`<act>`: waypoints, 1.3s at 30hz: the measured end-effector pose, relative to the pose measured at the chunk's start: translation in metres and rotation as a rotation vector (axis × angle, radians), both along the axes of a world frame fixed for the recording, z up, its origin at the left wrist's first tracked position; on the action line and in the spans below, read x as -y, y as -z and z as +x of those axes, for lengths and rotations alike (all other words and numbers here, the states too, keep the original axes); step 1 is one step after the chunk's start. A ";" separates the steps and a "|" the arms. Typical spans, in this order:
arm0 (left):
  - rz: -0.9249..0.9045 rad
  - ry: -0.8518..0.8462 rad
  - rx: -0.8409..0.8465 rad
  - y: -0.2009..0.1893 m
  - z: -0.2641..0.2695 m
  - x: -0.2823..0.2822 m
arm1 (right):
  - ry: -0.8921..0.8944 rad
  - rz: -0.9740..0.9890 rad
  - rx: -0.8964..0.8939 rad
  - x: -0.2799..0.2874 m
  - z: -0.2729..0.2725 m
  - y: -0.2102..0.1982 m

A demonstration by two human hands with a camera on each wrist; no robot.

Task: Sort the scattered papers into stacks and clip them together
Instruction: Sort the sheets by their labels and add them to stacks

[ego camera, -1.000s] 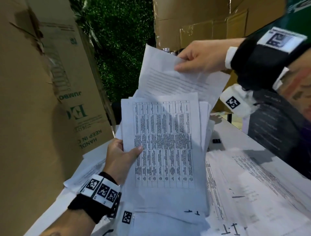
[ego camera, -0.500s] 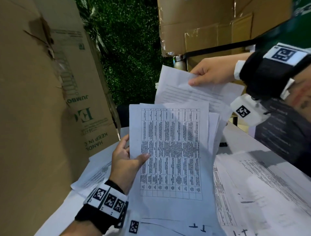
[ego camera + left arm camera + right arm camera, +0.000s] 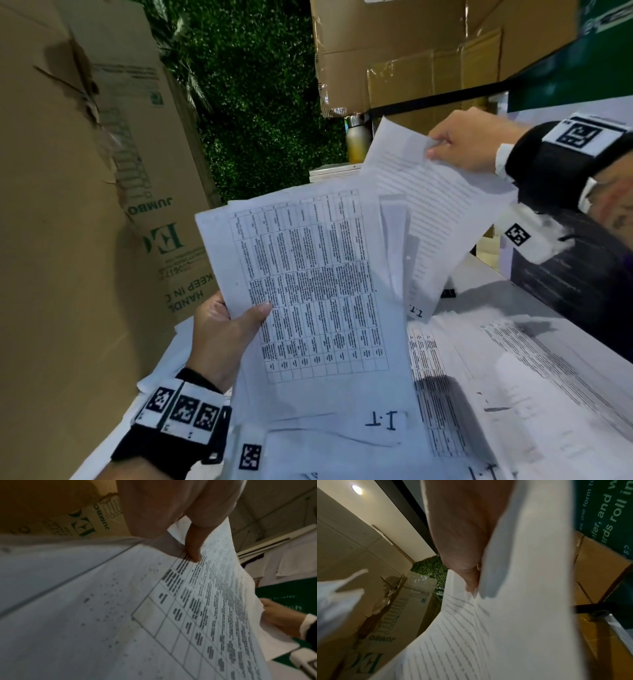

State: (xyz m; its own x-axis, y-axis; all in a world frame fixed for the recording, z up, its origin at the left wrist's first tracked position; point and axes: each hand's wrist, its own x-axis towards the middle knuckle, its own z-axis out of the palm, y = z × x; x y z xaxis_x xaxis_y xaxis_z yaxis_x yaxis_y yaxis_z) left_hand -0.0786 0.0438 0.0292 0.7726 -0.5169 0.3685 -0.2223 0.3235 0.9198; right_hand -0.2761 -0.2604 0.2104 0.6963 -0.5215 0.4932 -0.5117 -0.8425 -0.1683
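My left hand (image 3: 227, 325) grips a stack of papers (image 3: 308, 291) by its left edge, thumb (image 3: 193, 547) on top of the front sheet, which carries a printed table (image 3: 205, 615) and a handwritten "I.T". My right hand (image 3: 459, 144) pinches the top corner of a single sheet of lined text (image 3: 435, 219), held up behind and to the right of the stack. In the right wrist view that text sheet (image 3: 488, 635) fills the frame under my fingers (image 3: 471, 574). More printed papers (image 3: 496, 377) lie scattered on the white table (image 3: 479, 274).
A large cardboard box (image 3: 85, 205) stands close on the left, and more cardboard boxes (image 3: 411, 61) are stacked at the back. A small black binder clip (image 3: 448, 293) lies on the table behind the stack. A dark board (image 3: 565, 274) leans at the right. A bottle (image 3: 358, 140) stands behind.
My right hand has lowered and carried the text sheet to the right, off the back of the stack. The stack in my left hand has tilted leftward.
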 end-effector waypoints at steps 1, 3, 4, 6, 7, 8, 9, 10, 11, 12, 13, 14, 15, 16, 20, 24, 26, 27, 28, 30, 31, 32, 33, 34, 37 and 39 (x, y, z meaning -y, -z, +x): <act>-0.029 0.026 -0.010 -0.002 0.000 0.000 | -0.022 0.012 -0.027 -0.002 0.000 0.003; -0.073 0.079 -0.012 -0.009 -0.002 0.002 | -0.122 0.048 -0.122 -0.009 0.003 0.008; -0.079 0.100 -0.014 -0.012 -0.005 0.005 | -0.178 0.075 -0.175 -0.014 0.005 0.009; -0.055 0.111 -0.029 -0.017 -0.009 0.011 | -0.294 0.100 -0.260 -0.028 0.010 0.008; -0.031 0.099 -0.031 -0.019 -0.011 0.014 | -0.347 0.111 -0.286 -0.035 0.012 0.005; -0.011 0.085 -0.032 -0.020 -0.013 0.017 | -0.386 0.120 -0.289 -0.040 0.013 0.001; 0.006 0.071 -0.038 -0.021 -0.016 0.019 | -0.419 0.134 -0.278 -0.045 0.015 -0.002; 0.013 0.056 -0.044 -0.020 -0.018 0.022 | -0.433 0.150 -0.284 -0.051 0.016 -0.005; 0.021 0.035 -0.044 -0.019 -0.020 0.024 | -0.430 0.136 -0.304 -0.056 0.017 -0.007; 0.032 0.012 -0.042 -0.018 -0.021 0.026 | -0.417 0.119 -0.324 -0.060 0.020 -0.008; 0.046 -0.012 -0.035 -0.018 -0.023 0.026 | -0.404 0.098 -0.338 -0.060 0.022 -0.008; 0.053 -0.030 -0.036 -0.019 -0.026 0.027 | -0.391 0.096 -0.330 -0.060 0.023 -0.008; 0.052 -0.043 -0.041 -0.020 -0.028 0.026 | -0.400 0.165 -0.266 -0.059 0.022 -0.007; 0.039 -0.053 -0.056 -0.021 -0.028 0.025 | -0.421 0.289 -0.160 -0.058 0.018 -0.005; -0.039 -0.124 -0.136 -0.029 -0.023 0.018 | -0.636 0.941 0.547 -0.046 0.000 0.032; -0.091 -0.151 -0.159 -0.035 -0.027 0.022 | -0.632 1.097 0.509 -0.054 0.009 0.111; -0.116 -0.126 -0.158 -0.033 -0.031 0.027 | -0.583 1.106 0.547 -0.064 0.020 0.133; -0.132 -0.107 -0.169 -0.034 -0.036 0.029 | -0.554 1.095 0.594 -0.070 0.024 0.139; -0.139 -0.096 -0.184 -0.035 -0.039 0.029 | -0.536 1.077 0.648 -0.075 0.026 0.141; -0.104 -0.072 -0.228 -0.039 -0.045 0.032 | -0.545 1.062 0.736 -0.082 0.026 0.139; -0.068 -0.068 -0.225 -0.038 -0.045 0.033 | -0.556 1.042 0.750 -0.084 0.024 0.137; -0.029 -0.063 -0.203 -0.037 -0.042 0.033 | -0.570 1.013 0.748 -0.084 0.022 0.136; 0.005 -0.074 -0.168 -0.036 -0.037 0.032 | -0.594 0.998 0.746 -0.083 0.019 0.136; 0.007 -0.043 -0.147 -0.036 -0.034 0.029 | -0.634 1.007 0.747 -0.081 0.015 0.137; 0.063 0.033 -0.094 -0.027 -0.024 0.025 | -0.690 1.117 0.753 -0.078 0.009 0.149; 0.131 0.066 -0.052 -0.014 -0.021 0.027 | -0.658 1.132 0.678 -0.076 0.010 0.163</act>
